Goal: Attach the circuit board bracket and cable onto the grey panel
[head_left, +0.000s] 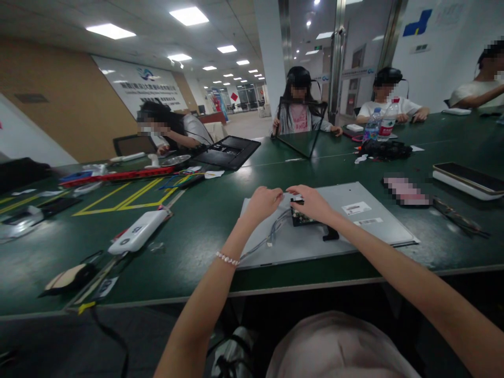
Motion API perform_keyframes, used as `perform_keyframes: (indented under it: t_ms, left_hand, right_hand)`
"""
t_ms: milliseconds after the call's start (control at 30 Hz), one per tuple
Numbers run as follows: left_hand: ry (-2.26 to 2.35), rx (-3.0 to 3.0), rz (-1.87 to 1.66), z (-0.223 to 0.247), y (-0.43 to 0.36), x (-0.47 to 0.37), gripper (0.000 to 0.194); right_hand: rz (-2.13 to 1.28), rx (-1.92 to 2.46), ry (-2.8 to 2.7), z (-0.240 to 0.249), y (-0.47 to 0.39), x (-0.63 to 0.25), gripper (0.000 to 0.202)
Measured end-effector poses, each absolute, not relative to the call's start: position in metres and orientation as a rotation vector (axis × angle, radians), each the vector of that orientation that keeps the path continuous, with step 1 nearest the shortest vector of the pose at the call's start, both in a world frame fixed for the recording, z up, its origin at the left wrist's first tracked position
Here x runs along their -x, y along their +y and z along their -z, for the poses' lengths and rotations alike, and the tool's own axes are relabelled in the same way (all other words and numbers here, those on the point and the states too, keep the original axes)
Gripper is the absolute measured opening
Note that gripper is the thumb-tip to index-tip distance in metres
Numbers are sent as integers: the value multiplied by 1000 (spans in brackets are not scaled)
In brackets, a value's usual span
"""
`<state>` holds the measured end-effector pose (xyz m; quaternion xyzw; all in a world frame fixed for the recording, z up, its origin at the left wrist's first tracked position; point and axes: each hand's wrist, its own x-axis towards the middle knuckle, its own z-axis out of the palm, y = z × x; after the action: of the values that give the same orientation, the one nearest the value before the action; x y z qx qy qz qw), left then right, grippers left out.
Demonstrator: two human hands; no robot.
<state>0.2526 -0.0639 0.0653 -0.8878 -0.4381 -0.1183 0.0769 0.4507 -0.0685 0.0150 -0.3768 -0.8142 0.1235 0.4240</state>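
On the green worktop [197, 239], directly before the person, a grey metal panel [295, 244] lies flat, with white labels [356, 208] on its upper face. A small circuit board [302, 216] is upon this panel, partly covered by the right hand [313, 203]. The fingers of this hand are bent around the far side of the board, with the thumb near its left edge; I cannot tell if it grips. The left hand [264, 203] is half closed, its fingertips close to those of the right; whether it pinches something is not clear. Grey cables [275, 229] run over the panel, and a black bracket [331, 234] sits just beside the board. Farther left rests a white device [138, 232]. Across the worktop, a co-worker holds up a black rectangular frame [293, 147].
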Motion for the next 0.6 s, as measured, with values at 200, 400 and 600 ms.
perform_keyframes:
  t_ms: [200, 400, 600]
  left_hand:
    - [-1255, 2848, 387, -59, -65, -252, 23]
    - [-1194, 2987, 388, -62, -65, -253, 22]
    - [-1305, 3103, 660, -66, -63, -242, 20]
  right_hand:
    - [-277, 973, -2130, -10, -73, -446, 34]
    - [-369, 970, -2101, -9, -71, -446, 15]
    - [-309, 896, -2165, -12, -72, -447, 19]
